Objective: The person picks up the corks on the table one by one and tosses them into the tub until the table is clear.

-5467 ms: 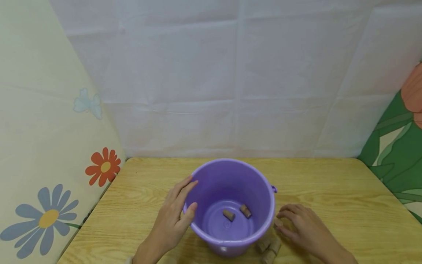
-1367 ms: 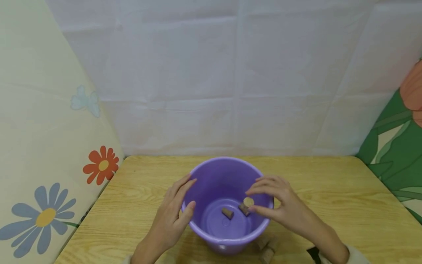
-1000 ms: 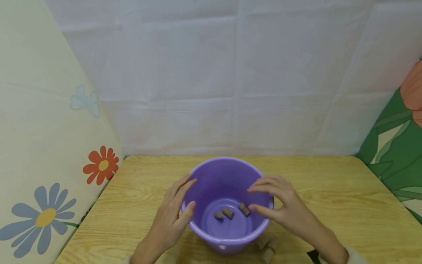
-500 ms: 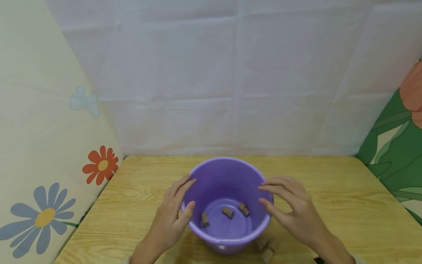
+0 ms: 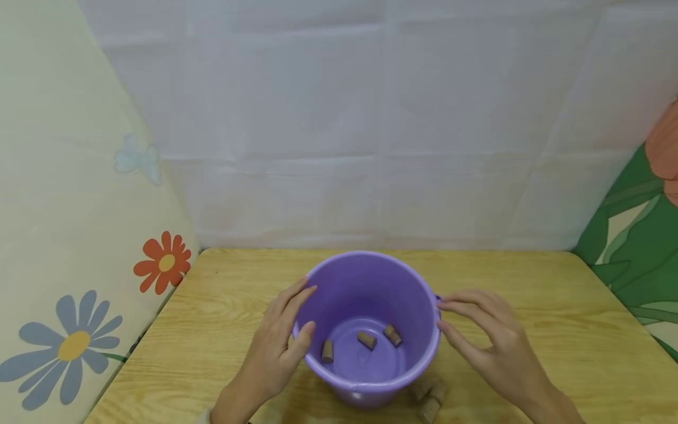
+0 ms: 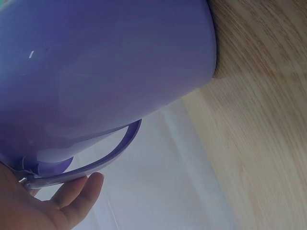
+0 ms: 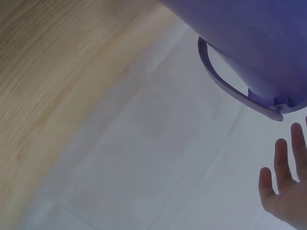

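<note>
A purple bucket (image 5: 365, 265) stands on the table, its mouth tilted toward the head camera. On its floor lie three brown corks: one at the left wall (image 5: 327, 351), one in the middle (image 5: 366, 340), one to the right (image 5: 392, 335). My left hand (image 5: 272, 347) grips the bucket's left rim, thumb and fingertips over the edge. The left wrist view shows its fingers beside the bucket's handle (image 6: 103, 160). Just outside the right rim is my right hand (image 5: 500, 344), fingers extended and holding nothing. The right wrist view shows its fingers (image 7: 282, 160) spread below the bucket.
Several more corks (image 5: 430, 406) lie on the wood-grain table (image 5: 529, 306) at the bucket's front right, partly hidden by it. A white sheet (image 5: 371, 118) hangs behind the table. Flower-printed panels (image 5: 74, 206) border it left and right.
My right hand has let go of a cork inside the bucket, and the cork has rolled to the left wall. That hand has then drawn back right, outside the rim. My left hand stays put.
</note>
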A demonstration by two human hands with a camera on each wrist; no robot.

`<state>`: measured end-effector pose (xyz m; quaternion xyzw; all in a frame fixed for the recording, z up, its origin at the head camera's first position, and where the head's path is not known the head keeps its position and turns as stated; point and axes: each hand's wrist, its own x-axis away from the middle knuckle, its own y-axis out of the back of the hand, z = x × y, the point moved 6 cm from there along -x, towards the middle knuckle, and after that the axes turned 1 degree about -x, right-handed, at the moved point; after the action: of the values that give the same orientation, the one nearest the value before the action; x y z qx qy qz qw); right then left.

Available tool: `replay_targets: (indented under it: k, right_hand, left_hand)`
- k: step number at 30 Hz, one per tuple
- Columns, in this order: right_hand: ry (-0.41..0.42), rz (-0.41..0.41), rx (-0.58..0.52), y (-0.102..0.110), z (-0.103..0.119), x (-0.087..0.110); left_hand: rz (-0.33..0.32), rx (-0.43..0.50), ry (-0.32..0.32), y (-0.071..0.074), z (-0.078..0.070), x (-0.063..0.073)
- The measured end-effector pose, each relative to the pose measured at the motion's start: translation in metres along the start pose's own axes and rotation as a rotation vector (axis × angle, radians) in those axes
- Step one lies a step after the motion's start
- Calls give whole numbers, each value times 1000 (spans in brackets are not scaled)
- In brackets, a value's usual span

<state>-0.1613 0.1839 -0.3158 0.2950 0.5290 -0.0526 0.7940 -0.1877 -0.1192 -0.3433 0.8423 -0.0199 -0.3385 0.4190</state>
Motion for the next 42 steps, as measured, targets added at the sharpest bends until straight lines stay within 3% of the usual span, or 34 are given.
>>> replay_targets:
  k: [10,16,26,33,42]
  right_hand:
    - [25,-32,24,8,-3,9]
    - [-3,-21,52,10,-8,17]
    - [-53,50,120,7,-15,33]
    - [-184,224,238,3,-20,47]
    - [-208,267,296,-4,-25,61]
  left_hand:
    - [-7,-6,-1,-1,0,-1]
    - [-2,-3,7,-1,-1,-2]
    - [-1,-7,4,-2,1,0]
    - [-9,-6,5,-1,1,0]
    - [-10,-5,11,-1,0,0]
